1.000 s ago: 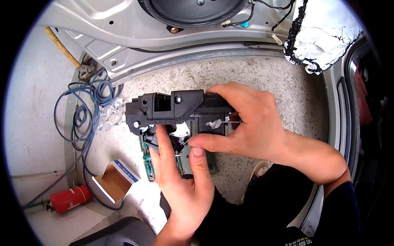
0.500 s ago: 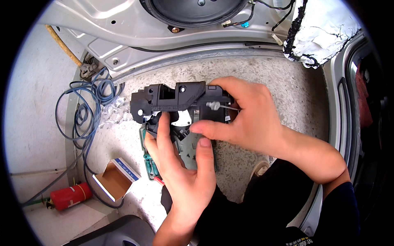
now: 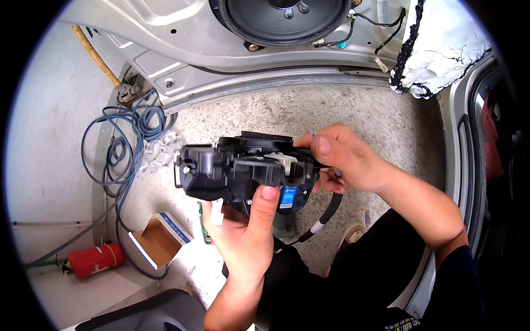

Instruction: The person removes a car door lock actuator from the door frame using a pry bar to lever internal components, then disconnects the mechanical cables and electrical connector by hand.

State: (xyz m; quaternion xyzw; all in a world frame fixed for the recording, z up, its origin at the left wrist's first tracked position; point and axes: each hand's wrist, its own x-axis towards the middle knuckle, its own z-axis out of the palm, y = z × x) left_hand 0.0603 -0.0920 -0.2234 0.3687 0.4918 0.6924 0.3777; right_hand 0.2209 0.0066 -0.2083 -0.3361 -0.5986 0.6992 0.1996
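A black car door latch (image 3: 243, 174) hangs in front of me, held between both hands. My left hand (image 3: 245, 240) supports it from below, the thumb pressed on its near face and the other fingers mostly hidden beneath. A blue label (image 3: 287, 197) shows beside that thumb, and a white tab (image 3: 217, 212) sticks out by the fingers. My right hand (image 3: 353, 157) is closed around the latch's right end, its fingertips partly hidden. From under that hand a black-sleeved cable (image 3: 330, 212) with a white band curves down toward my legs.
Beyond the latch stands a silver car door (image 3: 215, 60) with a black speaker (image 3: 276, 25) and loose wires. Below the latch lies a green tool case (image 3: 284, 227). Leftward are an opened cardboard box (image 3: 160, 241), a red fire extinguisher (image 3: 95, 260) and a coiled blue hose (image 3: 118, 149).
The latch has been turned over, so its blue-labelled face and cable now show. My left fingers have shifted underneath it, while my right hand has moved slightly right at its end.
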